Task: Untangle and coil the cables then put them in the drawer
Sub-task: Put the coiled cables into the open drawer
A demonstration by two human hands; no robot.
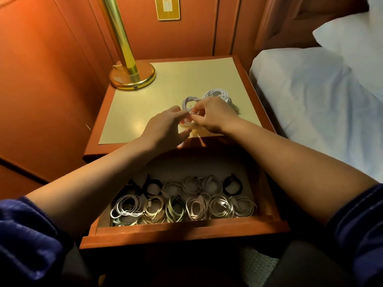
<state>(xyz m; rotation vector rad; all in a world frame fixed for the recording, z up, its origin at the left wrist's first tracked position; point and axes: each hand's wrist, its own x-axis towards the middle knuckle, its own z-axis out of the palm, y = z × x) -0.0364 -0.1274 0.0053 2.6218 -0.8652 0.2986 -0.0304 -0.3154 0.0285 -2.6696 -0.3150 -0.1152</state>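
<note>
A small coil of white cable (pixel 188 102) sits above the nightstand top (pixel 145 112), held between both hands. My left hand (pixel 165 126) grips its near side with curled fingers. My right hand (pixel 211 117) pinches a strand of the same coil from the right. Behind my right hand lies a second, looser bundle of white cable (pixel 217 94) on the top. Below my forearms the open drawer (pixel 186 229) holds several coiled cables (pixel 186 201), white, beige and black, laid in two rows.
A brass lamp base (pixel 132 76) stands at the back left corner of the nightstand. A bed with white sheets (pixel 323 104) lies to the right. Orange wall panels close the left and back sides.
</note>
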